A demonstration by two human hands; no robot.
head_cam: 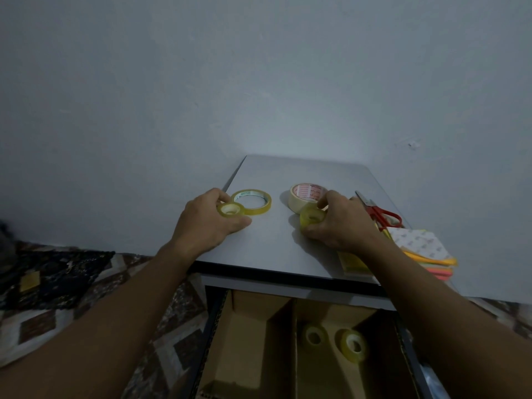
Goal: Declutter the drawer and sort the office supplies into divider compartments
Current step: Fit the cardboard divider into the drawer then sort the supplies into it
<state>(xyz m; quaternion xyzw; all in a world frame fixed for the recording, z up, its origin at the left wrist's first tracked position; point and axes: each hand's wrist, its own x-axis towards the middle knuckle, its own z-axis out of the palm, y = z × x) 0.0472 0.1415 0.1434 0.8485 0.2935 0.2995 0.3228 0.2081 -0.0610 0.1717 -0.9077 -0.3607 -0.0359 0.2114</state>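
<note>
On the grey cabinet top (267, 249), my left hand (207, 223) grips a small yellow tape roll (231, 210) lying beside a larger clear tape ring (253, 201). My right hand (336, 223) grips another small yellow tape roll (312, 218) in front of a cream masking tape roll (303, 195). Below, the open drawer (214, 326) has cardboard dividers (293, 341). Two small tape rolls (315, 336) (354, 345) lie in the right compartment. The left compartment (247, 349) looks bare.
Red-handled scissors (380, 213) lie at the right of the cabinet top, next to a stack of coloured sticky notes (423, 251) and a yellow pad (354, 262). A grey wall stands behind. A patterned rug (72, 298) covers the floor to the left.
</note>
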